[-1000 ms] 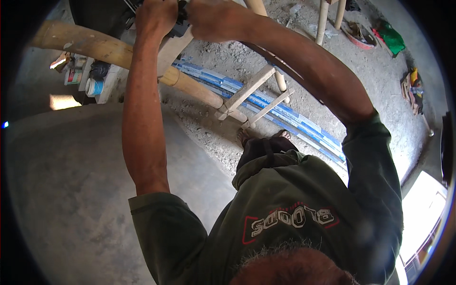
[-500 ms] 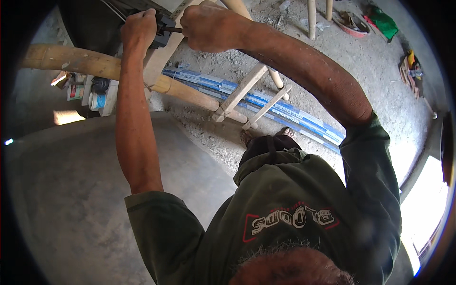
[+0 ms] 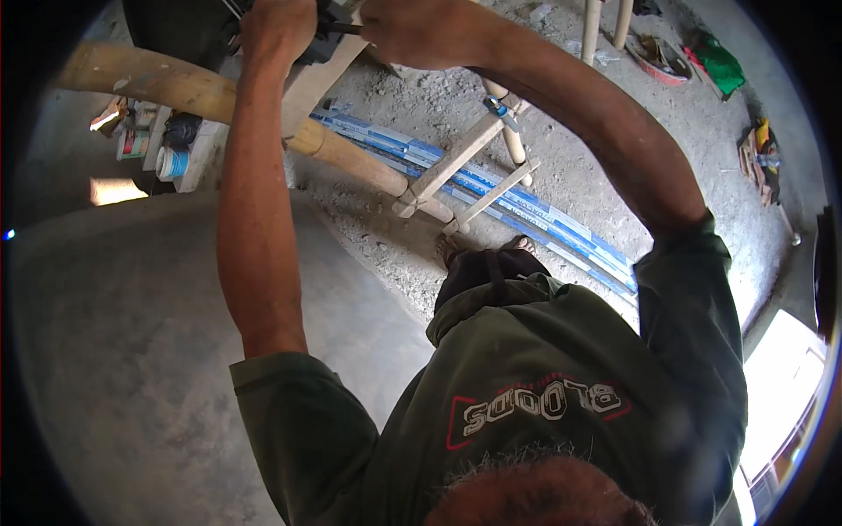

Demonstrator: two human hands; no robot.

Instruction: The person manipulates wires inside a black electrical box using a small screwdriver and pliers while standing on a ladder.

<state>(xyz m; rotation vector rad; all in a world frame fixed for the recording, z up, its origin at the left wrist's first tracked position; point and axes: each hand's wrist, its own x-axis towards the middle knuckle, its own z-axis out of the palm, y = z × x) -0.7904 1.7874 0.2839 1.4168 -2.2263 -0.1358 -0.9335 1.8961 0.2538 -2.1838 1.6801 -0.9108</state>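
Observation:
At the top edge my left hand (image 3: 279,31) is closed against a dark boxy piece (image 3: 323,48), and part of the hand is cut off by the frame. Thin pale strands (image 3: 233,9) run up beside its fingers. To the right, my right hand (image 3: 425,33) makes a fist round the end of a thin dark rod (image 3: 342,28). That rod reaches left to the boxy piece; its kind cannot be made out. Under both hands a pale wooden board (image 3: 320,88) slants down to a thick bamboo pole (image 3: 158,81).
A wooden and bamboo frame (image 3: 456,167) stands below my right forearm, with a blue-handled tool (image 3: 500,109) on it. Long blue-and-white packs (image 3: 526,206) lie on the rubble-strewn floor. Cans and a blue-banded roll (image 3: 175,163) sit at left, above a grey slab (image 3: 132,333).
Both hands have shifted slightly up and to the right, still at the boxy piece and the rod. The blue-handled tool has come into sight below my right forearm.

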